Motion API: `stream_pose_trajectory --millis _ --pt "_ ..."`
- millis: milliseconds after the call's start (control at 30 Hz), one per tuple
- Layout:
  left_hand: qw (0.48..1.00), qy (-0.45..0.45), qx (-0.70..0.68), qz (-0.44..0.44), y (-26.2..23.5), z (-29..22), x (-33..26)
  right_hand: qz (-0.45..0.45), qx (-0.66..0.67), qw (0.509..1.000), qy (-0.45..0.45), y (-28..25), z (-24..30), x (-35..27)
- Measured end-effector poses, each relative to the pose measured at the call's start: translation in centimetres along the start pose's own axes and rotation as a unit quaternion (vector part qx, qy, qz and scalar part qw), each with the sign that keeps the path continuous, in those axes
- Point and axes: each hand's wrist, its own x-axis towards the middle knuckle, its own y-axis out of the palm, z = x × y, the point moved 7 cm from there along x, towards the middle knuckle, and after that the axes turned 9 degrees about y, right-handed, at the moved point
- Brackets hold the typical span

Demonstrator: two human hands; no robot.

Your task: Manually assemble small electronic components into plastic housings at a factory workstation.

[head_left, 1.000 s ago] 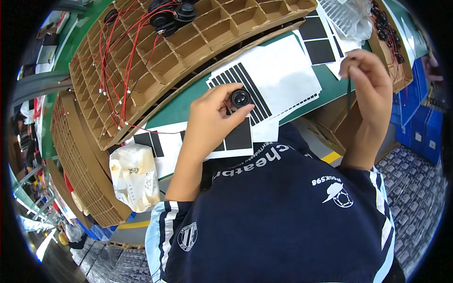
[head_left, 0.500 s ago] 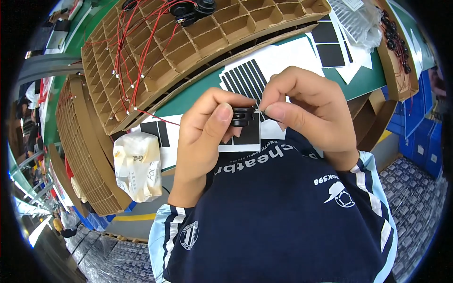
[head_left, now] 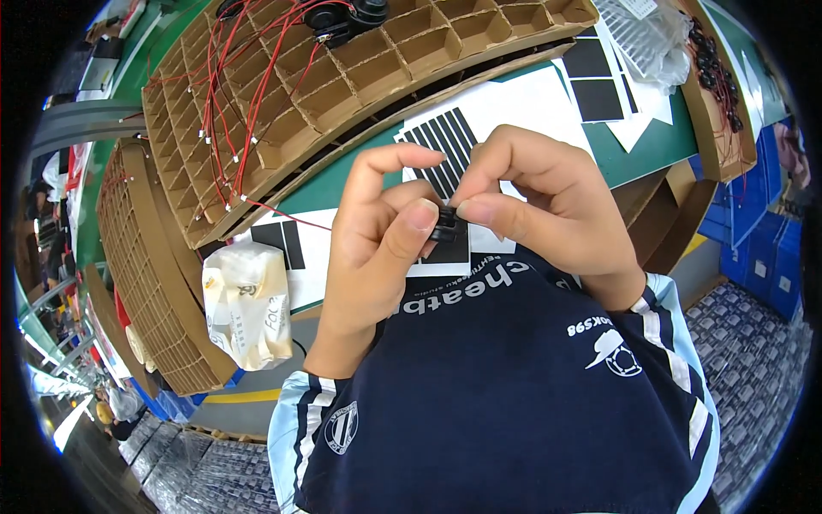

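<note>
Between the thumb and fingers of my left hand (head_left: 374,231) is a small round black part (head_left: 444,228) with grooved sides, tilted and partly covered by the fingertips. The left index finger is raised off it. My right hand (head_left: 539,201) pinches with thumb and index finger at the part's upper right edge; what exactly lies between those fingertips is hidden. A thin red wire (head_left: 291,218) runs from the divided carton toward my left hand. Beneath the hands lie white sheets with black stripes (head_left: 443,146) and black rectangles.
A cardboard carton with dividers (head_left: 360,73) stands across the far side, with red wires and black round units (head_left: 347,19) on it. A wrapped white package (head_left: 247,304) sits at the left. Right are a plastic bag (head_left: 646,38) and a box of black wired parts (head_left: 715,77).
The black part has tilted and sits lower in my left fingers. My left index finger has lifted away from it. My right fingertips have moved left onto its edge.
</note>
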Motion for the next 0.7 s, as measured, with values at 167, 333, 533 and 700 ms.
stream_pose_trajectory --millis 167,333,533,700 --pt "0.997 0.012 0.072 0.002 -0.4 -0.3 0.0 -0.039 -0.085 0.995 0.017 -0.9 0.0 0.3" --pt "1.000 0.017 -0.011 0.019 -0.5 -0.5 0.0 -0.023 -0.190 0.973 -0.129 -0.4 1.3 0.3" --pt "0.999 0.037 0.022 -0.011 -0.6 -1.2 0.2 -0.027 -0.170 0.976 -0.136 0.8 0.8 0.0" --pt "0.915 0.179 0.348 -0.102 -3.5 -4.0 -0.3 -0.035 -0.276 0.949 -0.147 1.3 1.1 0.4"
